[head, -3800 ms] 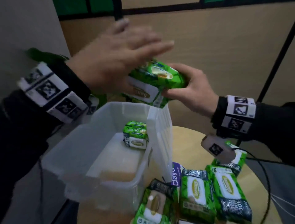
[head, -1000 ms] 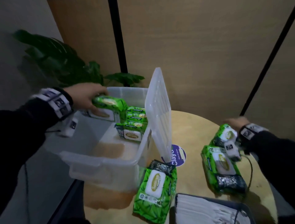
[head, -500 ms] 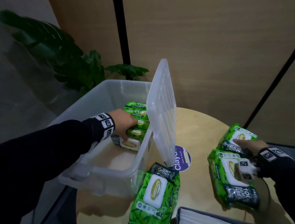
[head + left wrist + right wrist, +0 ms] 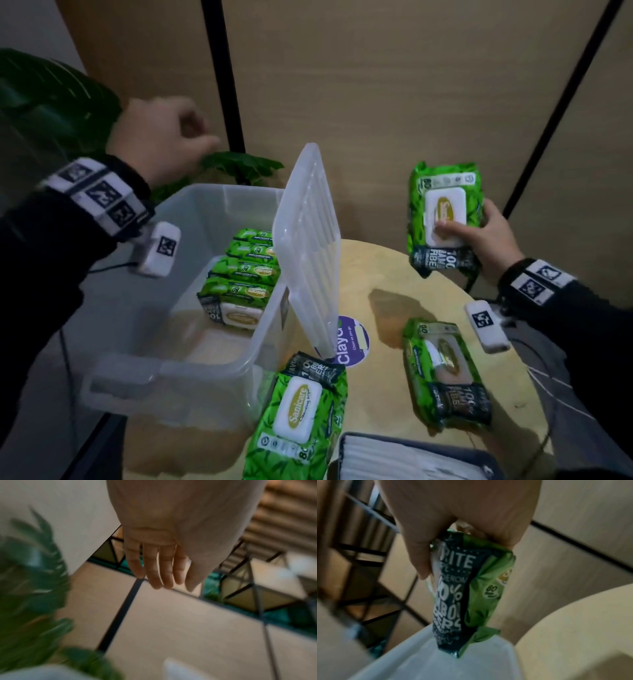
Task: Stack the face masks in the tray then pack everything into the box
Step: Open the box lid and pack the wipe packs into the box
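My right hand (image 4: 490,235) grips a green wipes pack (image 4: 444,219) and holds it in the air over the far right of the round table (image 4: 373,270). The right wrist view shows that pack (image 4: 471,595) end-on, with fingers curled round it. My left hand (image 4: 171,140) hovers empty above the clear plastic box (image 4: 219,193); in the left wrist view its fingers (image 4: 159,568) hang relaxed. Several green packs (image 4: 245,274) are stacked in the box. A dark tray (image 4: 488,462) of white face masks (image 4: 394,462) sits at the near edge.
The box lid (image 4: 308,246) stands upright against the box's right wall. Two more wipes packs lie on the table, one (image 4: 301,418) by the box's near corner and one (image 4: 445,373) to the right. A purple sticker (image 4: 354,342) and a leafy plant (image 4: 51,102) are also here.
My left hand has left the stack and risen out of the box, empty. My right hand has lifted one pack off the table.
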A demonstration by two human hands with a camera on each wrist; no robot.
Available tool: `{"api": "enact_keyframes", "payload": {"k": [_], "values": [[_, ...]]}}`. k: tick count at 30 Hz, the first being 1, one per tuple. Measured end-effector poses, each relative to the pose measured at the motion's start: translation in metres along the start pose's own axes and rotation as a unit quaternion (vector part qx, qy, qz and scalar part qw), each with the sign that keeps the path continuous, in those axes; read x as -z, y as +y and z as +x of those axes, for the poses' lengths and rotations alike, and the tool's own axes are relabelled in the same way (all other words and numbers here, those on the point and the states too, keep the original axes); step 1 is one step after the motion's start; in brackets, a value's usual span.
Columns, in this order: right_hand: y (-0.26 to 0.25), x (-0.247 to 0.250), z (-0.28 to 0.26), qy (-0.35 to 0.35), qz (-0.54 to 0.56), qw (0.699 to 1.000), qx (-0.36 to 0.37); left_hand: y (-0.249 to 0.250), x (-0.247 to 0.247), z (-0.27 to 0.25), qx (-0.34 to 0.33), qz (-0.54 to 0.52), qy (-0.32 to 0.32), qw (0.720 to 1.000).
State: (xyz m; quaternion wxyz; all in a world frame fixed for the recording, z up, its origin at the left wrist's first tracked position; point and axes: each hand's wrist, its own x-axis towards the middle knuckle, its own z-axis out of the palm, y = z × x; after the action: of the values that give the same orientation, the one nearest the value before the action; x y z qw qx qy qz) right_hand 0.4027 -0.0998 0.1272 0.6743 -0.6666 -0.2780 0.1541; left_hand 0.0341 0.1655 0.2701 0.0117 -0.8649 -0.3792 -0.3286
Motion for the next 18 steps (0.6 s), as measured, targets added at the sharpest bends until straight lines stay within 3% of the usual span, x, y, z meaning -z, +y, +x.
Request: {"api": "enact_keyframes", "payload": {"k": [2, 4, 5, 7, 9, 10, 11, 15, 18], "values": [[-0.045, -0.018, -0.02, -0.071, 0.036, 0.995, 0.065, 0.044, 0.033, -0.005, -0.072, -0.1, 0.056, 0.991], [-0.082, -0.037, -0.043, -0.134, 0.048, 0.981, 0.134, 0.092, 0.052, -0.016, -0.162, -0.154, 0.045, 0.974], [-0.099, -0.048, -0.057, -0.157, 0.058, 0.971, 0.172, 0.11, 0.052, -0.021, -0.164, -0.176, 0.003, 0.971], [-0.123, -0.069, -0.079, -0.195, 0.113, 0.946, 0.232, 0.137, 0.05, -0.037, -0.088, -0.277, -0.124, 0.949], [-0.143, -0.089, -0.098, -0.234, 0.177, 0.922, 0.255, 0.147, 0.041, -0.049, -0.036, -0.478, -0.228, 0.847], [-0.151, -0.095, -0.104, -0.255, 0.19, 0.912, 0.26, 0.145, 0.039, -0.054, -0.039, -0.54, -0.237, 0.807], [-0.158, -0.097, -0.105, -0.28, 0.179, 0.905, 0.266, 0.141, 0.043, -0.057, -0.056, -0.555, -0.224, 0.8], [-0.152, -0.084, -0.091, -0.37, -0.036, 0.902, 0.221, 0.095, 0.085, -0.057, -0.122, -0.418, -0.139, 0.889], [-0.098, -0.06, -0.066, -0.318, -0.17, 0.93, 0.068, 0.035, 0.115, -0.045, -0.096, -0.334, -0.102, 0.932]]}}
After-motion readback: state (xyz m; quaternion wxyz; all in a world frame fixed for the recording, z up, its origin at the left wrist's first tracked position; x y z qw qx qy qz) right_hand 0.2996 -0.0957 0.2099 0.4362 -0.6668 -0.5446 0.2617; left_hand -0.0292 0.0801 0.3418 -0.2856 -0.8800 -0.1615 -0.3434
